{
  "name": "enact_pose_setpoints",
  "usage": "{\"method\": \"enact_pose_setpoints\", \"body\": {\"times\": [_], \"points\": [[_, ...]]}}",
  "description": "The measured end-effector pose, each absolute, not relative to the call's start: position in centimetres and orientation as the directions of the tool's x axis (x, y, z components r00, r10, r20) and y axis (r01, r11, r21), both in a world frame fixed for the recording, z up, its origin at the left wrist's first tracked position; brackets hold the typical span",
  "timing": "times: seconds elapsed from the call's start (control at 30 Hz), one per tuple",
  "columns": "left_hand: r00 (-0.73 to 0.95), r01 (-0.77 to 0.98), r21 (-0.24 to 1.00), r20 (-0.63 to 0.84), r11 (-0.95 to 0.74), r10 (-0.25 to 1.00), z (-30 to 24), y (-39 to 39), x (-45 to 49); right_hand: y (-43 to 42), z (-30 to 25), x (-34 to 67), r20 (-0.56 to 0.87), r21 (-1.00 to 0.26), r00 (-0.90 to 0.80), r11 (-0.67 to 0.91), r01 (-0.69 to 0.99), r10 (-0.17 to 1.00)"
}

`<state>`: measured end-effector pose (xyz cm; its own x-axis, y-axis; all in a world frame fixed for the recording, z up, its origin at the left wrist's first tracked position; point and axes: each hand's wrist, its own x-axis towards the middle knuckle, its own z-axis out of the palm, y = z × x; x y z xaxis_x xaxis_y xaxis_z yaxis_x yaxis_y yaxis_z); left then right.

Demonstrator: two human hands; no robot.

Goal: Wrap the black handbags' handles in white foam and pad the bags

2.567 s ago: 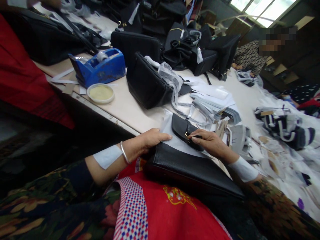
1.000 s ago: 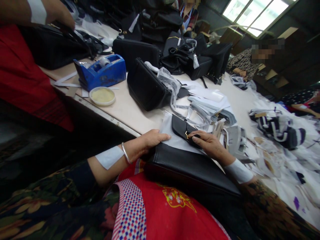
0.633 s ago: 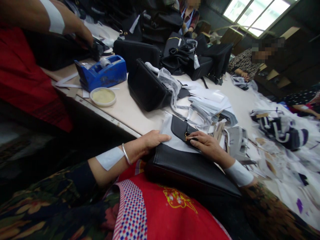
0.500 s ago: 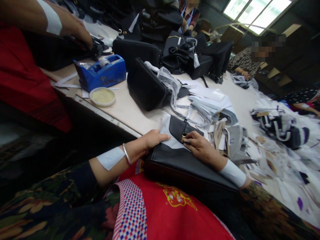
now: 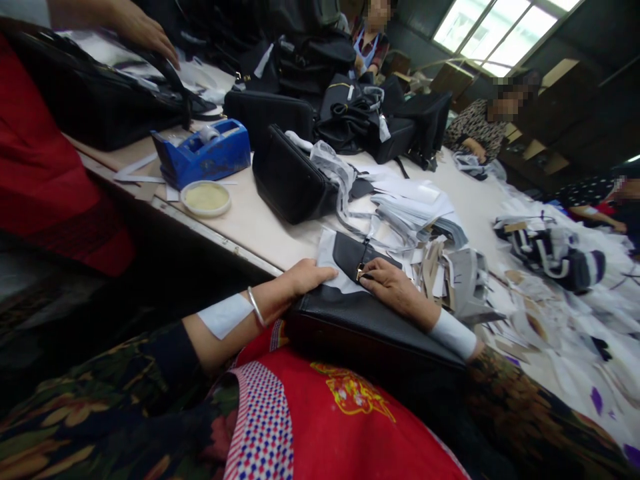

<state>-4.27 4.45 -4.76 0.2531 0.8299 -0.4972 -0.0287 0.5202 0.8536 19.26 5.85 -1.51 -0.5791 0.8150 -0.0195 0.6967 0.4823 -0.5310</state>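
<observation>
A black leather bag (image 5: 345,310) lies across my lap, leaning against the table edge. Between its body and its black flap (image 5: 347,252) is a white sheet (image 5: 326,248). My left hand (image 5: 307,275) grips the bag's left side, thumb on the sheet and the other fingers mostly hidden. With bent fingers, my right hand (image 5: 387,283) pinches the gold-coloured buckle (image 5: 359,272) at the flap's strap. Its fingertips partly cover the buckle.
On the table stand a blue tape dispenser (image 5: 200,153), a round dish of yellowish stuff (image 5: 206,199) and another black bag (image 5: 287,177). Paper sheets (image 5: 415,200) and card scraps (image 5: 437,273) lie beyond my right hand. A co-worker's hand (image 5: 143,30) is over a black handbag at upper left.
My hands keep their hold on the bag and buckle, with only a slight shift. At upper left, the co-worker's hand has risen and the handbag there shows more. The view has turned slightly.
</observation>
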Motion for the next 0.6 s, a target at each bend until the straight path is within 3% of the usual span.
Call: {"method": "enact_pose_setpoints", "body": {"times": [0.2, 0.6], "points": [[0.265, -0.027, 0.865, -0.477, 0.501, 0.838, -5.2, 4.3, -4.3, 5.5, -1.5, 20.0, 0.003, -0.511, -0.635, 0.547, 0.663, 0.772], [0.332, -0.082, 0.861, -0.452, 0.503, 0.828, -6.5, 4.1, -4.5, 5.3, -0.6, 21.7, -0.114, -0.467, -0.641, 0.529, 0.709, 0.759]]}}
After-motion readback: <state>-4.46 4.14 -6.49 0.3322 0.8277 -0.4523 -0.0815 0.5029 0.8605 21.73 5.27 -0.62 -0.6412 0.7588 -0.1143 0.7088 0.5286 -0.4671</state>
